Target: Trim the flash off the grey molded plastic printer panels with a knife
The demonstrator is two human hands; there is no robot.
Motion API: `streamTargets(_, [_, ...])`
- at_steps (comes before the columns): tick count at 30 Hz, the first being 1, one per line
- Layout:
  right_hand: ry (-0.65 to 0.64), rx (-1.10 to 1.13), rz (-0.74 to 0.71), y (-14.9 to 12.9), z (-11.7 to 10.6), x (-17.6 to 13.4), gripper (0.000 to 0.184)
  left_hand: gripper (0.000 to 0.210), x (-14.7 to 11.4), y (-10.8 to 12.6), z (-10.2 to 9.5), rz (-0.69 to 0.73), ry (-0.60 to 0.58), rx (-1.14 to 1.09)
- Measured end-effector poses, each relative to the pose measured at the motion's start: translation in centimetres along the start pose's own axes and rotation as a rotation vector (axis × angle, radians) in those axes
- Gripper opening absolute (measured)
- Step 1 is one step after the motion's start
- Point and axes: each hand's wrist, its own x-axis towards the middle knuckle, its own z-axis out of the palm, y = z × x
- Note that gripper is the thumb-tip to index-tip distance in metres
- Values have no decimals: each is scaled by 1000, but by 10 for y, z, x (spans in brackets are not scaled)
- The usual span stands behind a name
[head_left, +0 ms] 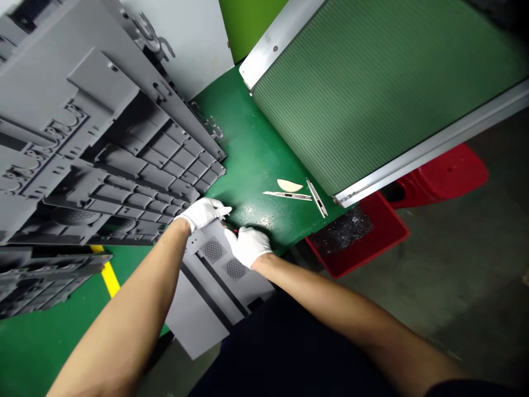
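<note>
A grey plastic panel [215, 281] with two patches of vent holes and long dark slots lies tilted at the table edge, against my body. My left hand [203, 213], in a white glove, grips its far corner, thumb and fingers closed near the edge. My right hand [249, 246], also gloved in white, is closed around a small tool [235, 230] with a bit of red showing; its tip points to the panel's far edge beside my left fingers. Most of the tool is hidden by the glove, so its exact kind does not show.
Large grey moulded panels [136, 149] stand stacked at left. Two slim craft knives [289, 195] and a cream curved piece [289, 186] lie on the green table [256, 143]. At right are a ribbed green conveyor [372, 88], a red bin [388, 237] with dark scraps, and a red stool [454, 171].
</note>
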Motion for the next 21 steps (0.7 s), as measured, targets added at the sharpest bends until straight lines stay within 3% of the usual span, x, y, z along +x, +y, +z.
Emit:
streamTargets(5, [-66, 17, 1, -1, -7, 0, 72, 47, -6, 4, -2, 1, -11, 7])
streamTargets(12, [-165, -12, -65, -1, -17, 9, 90, 44, -10, 9, -2, -5, -6, -18])
streamTargets(21, [-171, -127, -164, 13, -22, 28, 80, 42, 3, 0, 2, -1, 34, -44])
